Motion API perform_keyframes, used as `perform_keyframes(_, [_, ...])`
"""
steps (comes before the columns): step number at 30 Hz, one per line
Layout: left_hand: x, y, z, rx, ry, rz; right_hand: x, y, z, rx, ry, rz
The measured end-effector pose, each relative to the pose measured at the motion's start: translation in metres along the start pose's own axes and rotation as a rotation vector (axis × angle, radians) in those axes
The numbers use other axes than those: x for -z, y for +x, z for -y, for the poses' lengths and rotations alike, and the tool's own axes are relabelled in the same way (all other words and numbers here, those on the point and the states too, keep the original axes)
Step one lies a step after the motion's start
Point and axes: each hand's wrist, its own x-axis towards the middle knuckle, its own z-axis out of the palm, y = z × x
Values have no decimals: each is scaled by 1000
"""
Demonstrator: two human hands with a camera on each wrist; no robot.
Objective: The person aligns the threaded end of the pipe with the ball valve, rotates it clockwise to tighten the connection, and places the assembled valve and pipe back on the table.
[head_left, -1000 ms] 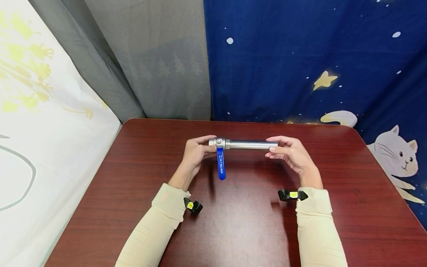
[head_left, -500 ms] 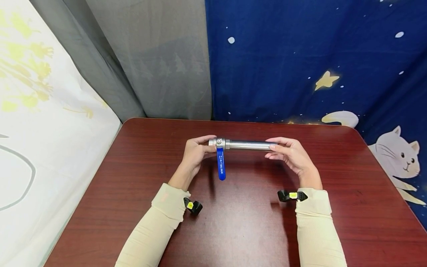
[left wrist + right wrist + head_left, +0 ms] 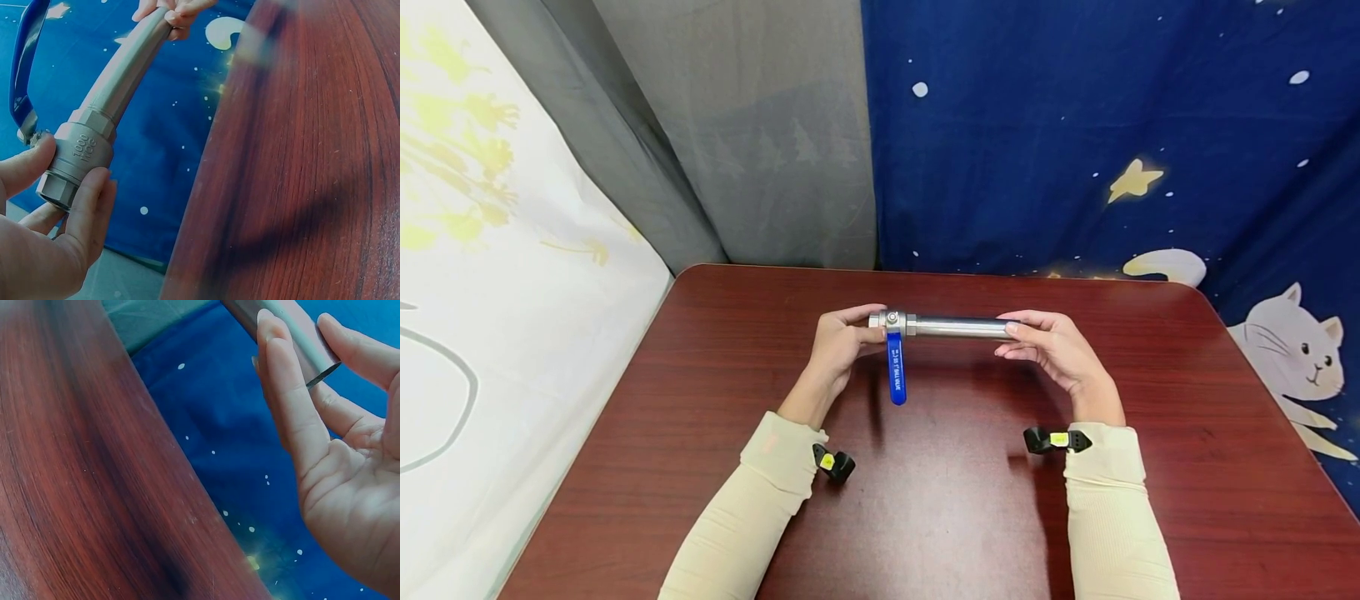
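Note:
Both hands hold a metal ball valve joined to a steel pipe, level and raised over the table. My left hand (image 3: 838,346) grips the ball valve (image 3: 81,150) at its hex end, thumb near the lever's base and fingers on the far side. The valve's blue lever (image 3: 897,367) points toward me in the head view. At the other end, my right hand (image 3: 1060,346) pinches the steel pipe (image 3: 958,327) between thumb and fingers. In the right wrist view the pipe's open end (image 3: 324,375) shows between them.
A dark red wooden table (image 3: 925,500) lies beneath the hands. Behind it hang a grey curtain (image 3: 760,150) and a blue curtain (image 3: 1000,125) with stars and a cat. White printed fabric (image 3: 512,292) is on the left.
The right thumb and fingers have shifted slightly on the pipe, now covering its end in the head view. The left hand and valve stay in place.

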Motion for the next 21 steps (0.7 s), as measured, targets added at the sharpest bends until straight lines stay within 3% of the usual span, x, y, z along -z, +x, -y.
perform_keyframes(12, [-1, 0, -4, 8, 7, -11, -3, 0, 3, 18, -69, -33])
perform_keyframes(21, [-3, -1, -2, 3, 12, 1, -5, 0, 4, -3, -41, -70])
